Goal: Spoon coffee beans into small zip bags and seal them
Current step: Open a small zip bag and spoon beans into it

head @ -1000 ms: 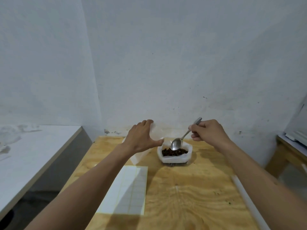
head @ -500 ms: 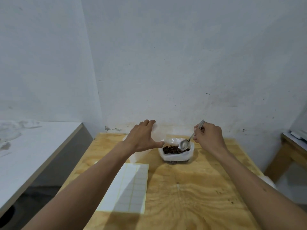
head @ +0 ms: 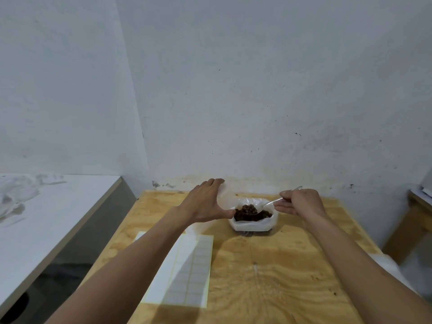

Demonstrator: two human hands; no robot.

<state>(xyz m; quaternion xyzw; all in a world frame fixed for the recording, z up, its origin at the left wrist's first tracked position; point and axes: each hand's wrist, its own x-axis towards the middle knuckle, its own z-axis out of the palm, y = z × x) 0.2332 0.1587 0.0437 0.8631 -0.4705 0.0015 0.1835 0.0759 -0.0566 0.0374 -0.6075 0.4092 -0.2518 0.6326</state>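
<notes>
A small white container (head: 253, 224) lined with clear plastic holds dark coffee beans (head: 265, 215) at the far middle of the wooden table (head: 280, 265). My right hand (head: 301, 202) pinches a metal spoon (head: 271, 203) by its handle. The spoon's bowl hangs just over the container, heaped with beans. My left hand (head: 205, 202) holds a clear zip bag (head: 228, 197) upright just left of the container, thumb near its rim. Most of the bag is hidden behind that hand.
A white sheet of small sticker labels (head: 184, 270) lies on the table under my left forearm. A white counter (head: 46, 218) runs along the left, with a gap between it and the table. Another wooden piece (head: 418, 206) stands at the right. The wall is close behind.
The spoon dipped into the beans and now comes up loaded, its bowl shifted left toward the bag. My left hand has stayed on the bag.
</notes>
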